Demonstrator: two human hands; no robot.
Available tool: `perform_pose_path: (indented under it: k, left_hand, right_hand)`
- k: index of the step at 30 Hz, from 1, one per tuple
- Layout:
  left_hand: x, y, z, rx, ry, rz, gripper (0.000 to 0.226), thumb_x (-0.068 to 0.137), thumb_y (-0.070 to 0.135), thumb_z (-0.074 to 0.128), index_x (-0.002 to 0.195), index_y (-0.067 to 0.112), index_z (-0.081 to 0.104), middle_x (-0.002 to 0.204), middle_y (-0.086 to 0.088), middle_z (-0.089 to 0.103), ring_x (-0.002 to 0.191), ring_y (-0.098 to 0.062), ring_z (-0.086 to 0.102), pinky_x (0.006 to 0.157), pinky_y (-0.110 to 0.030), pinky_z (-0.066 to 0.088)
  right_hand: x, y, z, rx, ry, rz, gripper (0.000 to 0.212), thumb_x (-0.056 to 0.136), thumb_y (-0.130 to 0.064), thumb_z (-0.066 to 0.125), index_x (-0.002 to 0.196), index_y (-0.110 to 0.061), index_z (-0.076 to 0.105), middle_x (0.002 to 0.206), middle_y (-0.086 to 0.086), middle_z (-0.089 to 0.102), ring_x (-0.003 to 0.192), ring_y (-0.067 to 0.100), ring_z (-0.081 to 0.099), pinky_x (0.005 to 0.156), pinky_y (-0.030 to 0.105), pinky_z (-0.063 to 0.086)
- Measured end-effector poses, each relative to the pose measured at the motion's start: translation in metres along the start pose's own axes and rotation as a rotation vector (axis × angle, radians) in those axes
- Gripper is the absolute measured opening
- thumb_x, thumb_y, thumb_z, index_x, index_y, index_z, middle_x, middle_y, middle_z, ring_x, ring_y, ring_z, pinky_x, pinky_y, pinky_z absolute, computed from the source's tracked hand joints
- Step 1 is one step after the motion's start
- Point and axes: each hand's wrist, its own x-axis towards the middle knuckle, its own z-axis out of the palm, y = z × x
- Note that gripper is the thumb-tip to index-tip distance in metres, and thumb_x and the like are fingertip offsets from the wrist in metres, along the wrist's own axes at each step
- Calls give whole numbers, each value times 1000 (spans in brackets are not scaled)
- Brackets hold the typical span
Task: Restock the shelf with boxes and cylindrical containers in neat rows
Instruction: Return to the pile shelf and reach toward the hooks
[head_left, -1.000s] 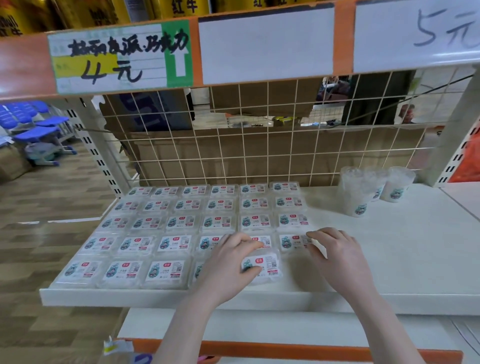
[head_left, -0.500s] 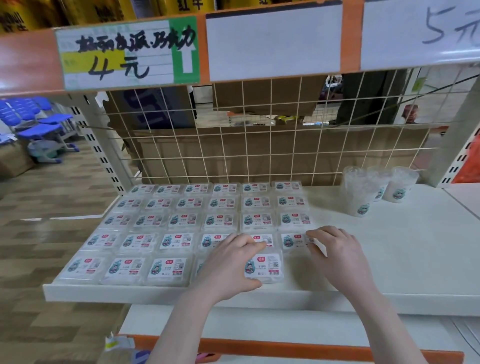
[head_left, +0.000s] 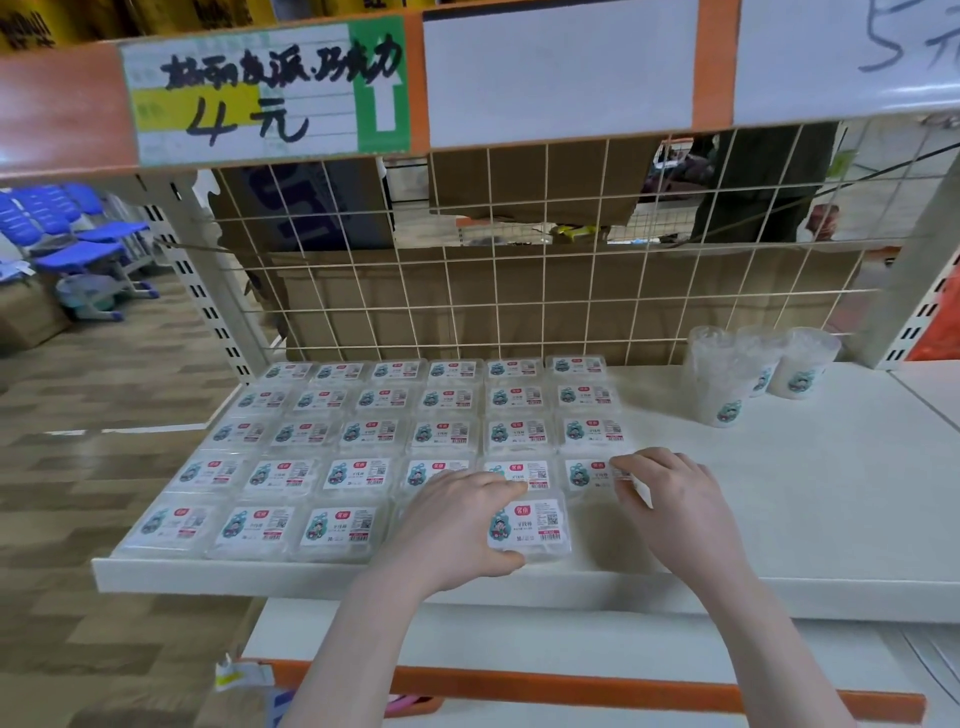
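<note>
Hands flank the front box (head_left: 530, 527): left hand (head_left: 452, 525) pinches its near-left corner between thumb and fingers; right hand (head_left: 670, 506) rests curled fingers on the box behind-right (head_left: 589, 473). Boxes fill rows across the shelf (head_left: 779, 519). Three cups (head_left: 719, 376) stand far right of the front box.

Shelf (head_left: 779, 519): plain white board. Boxes (head_left: 337, 527): clear plastic, white labels bearing a teal-green cartoon figure, a red badge, black barcode and print. Cylindrical containers (head_left: 719, 376): translucent, whitish contents, small teal-green motif near the base. Wire grid (head_left: 519, 291): cream, square mesh. Price rail (head_left: 62, 104): orange. Price tag (head_left: 265, 88): white with yellow block, green strip, black handwriting. Chairs (head_left: 78, 234): blue. Floor (head_left: 78, 467): brown herringbone wood pattern.
</note>
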Motion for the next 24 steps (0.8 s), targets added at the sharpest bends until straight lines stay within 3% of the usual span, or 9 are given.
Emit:
perform_pose_path:
  k: [12, 17, 24]
  left_hand:
    - [-4, 0, 3, -1, -48, -29, 58, 87, 44, 58, 141, 30, 40, 141, 10, 45, 128, -14, 40, 104, -25, 30]
    - [-5, -3, 10, -87, -36, -58, 57, 87, 45, 61, 139, 29, 45, 145, 11, 35, 133, -8, 30, 105, -26, 30]
    - [-9, -7, 13, -120, -27, -87, 58, 86, 46, 62, 138, 30, 45, 141, 15, 36, 129, -4, 32, 101, -24, 34]
  right_hand:
    - [-3, -3, -3, 17, -12, 5, 22, 64, -4, 81, 81, -15, 72, 77, 1, 67, 66, 30, 64, 63, 36, 48]
    - [-5, -2, -4, 21, -26, 19, 22, 66, -5, 80, 83, -16, 73, 77, 0, 67, 67, 29, 64, 64, 35, 47]
    - [-6, -2, -7, 30, -44, 28, 22, 66, -4, 79, 83, -16, 73, 78, 0, 67, 66, 29, 64, 64, 35, 47]
